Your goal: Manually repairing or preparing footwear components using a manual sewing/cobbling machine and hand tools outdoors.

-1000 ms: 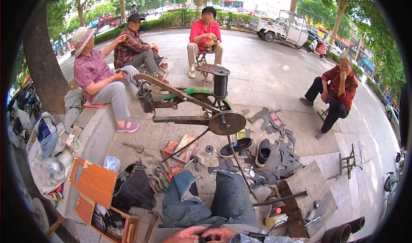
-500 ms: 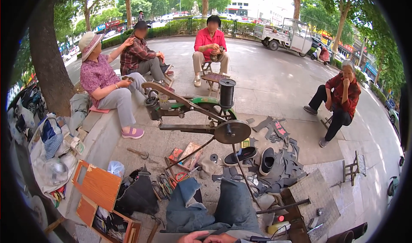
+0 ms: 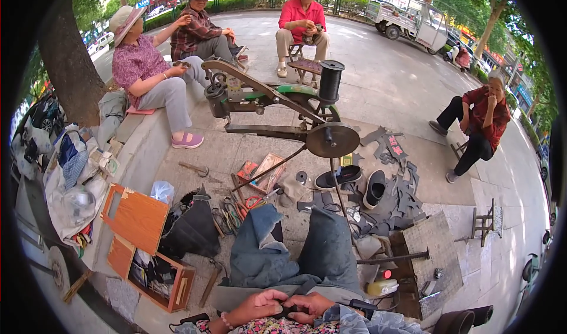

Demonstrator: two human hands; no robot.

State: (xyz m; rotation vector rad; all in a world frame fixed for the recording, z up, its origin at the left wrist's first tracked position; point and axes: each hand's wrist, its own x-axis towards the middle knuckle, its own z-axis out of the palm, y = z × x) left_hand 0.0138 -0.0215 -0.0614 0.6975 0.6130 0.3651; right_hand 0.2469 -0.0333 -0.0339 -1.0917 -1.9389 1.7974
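At the lower edge, in my lap, both my hands are closed around one small dark object (image 3: pixel 286 311), mostly covered by the fingers, so its kind does not show. My left hand (image 3: pixel 260 308) grips it from one side, a beaded bracelet on the wrist. My right hand (image 3: pixel 310 306) pinches its other side. A worn blue-grey cloth (image 3: pixel 260 257) covers my knees just ahead of the hands. Beyond them stands a hand-cranked shoe-repair sewing machine (image 3: pixel 269 95) with a black thread spool (image 3: pixel 331 81) on top. Neither hand touches it.
Dark shoes (image 3: pixel 375 189) and black scraps (image 3: pixel 401 198) lie right of the machine's legs. Scissors (image 3: pixel 255 202) and an open wooden box (image 3: pixel 177 287) are on the left; a yellowish bottle (image 3: pixel 383 287) is on the right. Several people sit around, one in pink (image 3: pixel 304 21).
My view has tipped downward, so the scene sits higher and both hands and forearms show more fully. The small dark object between the fingers is now visible.
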